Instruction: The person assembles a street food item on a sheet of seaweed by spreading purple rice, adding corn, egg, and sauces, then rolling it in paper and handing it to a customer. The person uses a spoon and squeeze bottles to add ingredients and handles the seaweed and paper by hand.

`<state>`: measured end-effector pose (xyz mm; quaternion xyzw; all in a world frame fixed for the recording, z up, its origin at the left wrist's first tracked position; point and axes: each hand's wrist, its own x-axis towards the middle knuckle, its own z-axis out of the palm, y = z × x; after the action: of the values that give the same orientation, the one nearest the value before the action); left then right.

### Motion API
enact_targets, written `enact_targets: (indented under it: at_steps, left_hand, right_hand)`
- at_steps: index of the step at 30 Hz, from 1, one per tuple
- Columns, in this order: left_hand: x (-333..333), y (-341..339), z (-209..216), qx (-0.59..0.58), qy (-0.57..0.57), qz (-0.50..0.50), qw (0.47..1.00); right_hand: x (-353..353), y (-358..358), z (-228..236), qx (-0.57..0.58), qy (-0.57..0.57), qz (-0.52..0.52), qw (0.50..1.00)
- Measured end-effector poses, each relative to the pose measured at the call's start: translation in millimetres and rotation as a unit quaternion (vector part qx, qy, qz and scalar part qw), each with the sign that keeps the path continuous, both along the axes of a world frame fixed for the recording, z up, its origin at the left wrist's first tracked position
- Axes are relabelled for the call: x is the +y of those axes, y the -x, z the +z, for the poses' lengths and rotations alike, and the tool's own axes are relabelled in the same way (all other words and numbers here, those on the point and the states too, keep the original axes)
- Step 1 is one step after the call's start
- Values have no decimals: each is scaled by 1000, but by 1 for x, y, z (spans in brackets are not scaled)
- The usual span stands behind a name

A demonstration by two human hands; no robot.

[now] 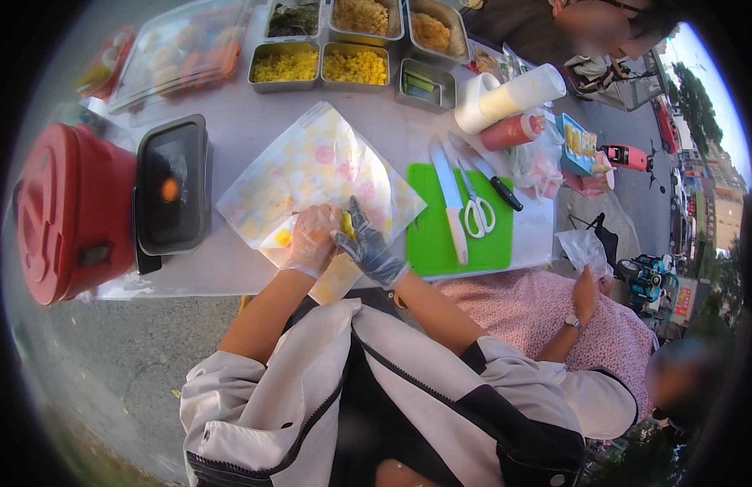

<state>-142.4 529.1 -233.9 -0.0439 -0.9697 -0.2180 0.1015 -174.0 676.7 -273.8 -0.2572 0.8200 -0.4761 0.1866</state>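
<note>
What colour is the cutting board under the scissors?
The cutting board is bright green, as the head view shows.

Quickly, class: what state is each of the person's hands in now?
Left hand: closed over the yellow food.
Right hand: partly curled beside it; whether gripping cannot be told.

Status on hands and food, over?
Left hand, right hand gloved, together at yellow food; grip partly hidden. Patterned sheet underneath. Scissors off right, on board.
</note>
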Motion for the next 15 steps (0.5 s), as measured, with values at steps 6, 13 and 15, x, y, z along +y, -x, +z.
enact_targets:
  at_steps: [6,13,15]
  left_hand:
    - [-28,5,-11,-97,144,-125,977]
    - [-72,-23,10,-200,-149,-31,968]
    - [-53,-37,8,-214,-254,68,941]
  right_hand:
    - [-21,32,20,115,-171,186,961]
    - [-20,22,15,198,-242,193,930]
    - [-18,24,13,192,-233,181,936]
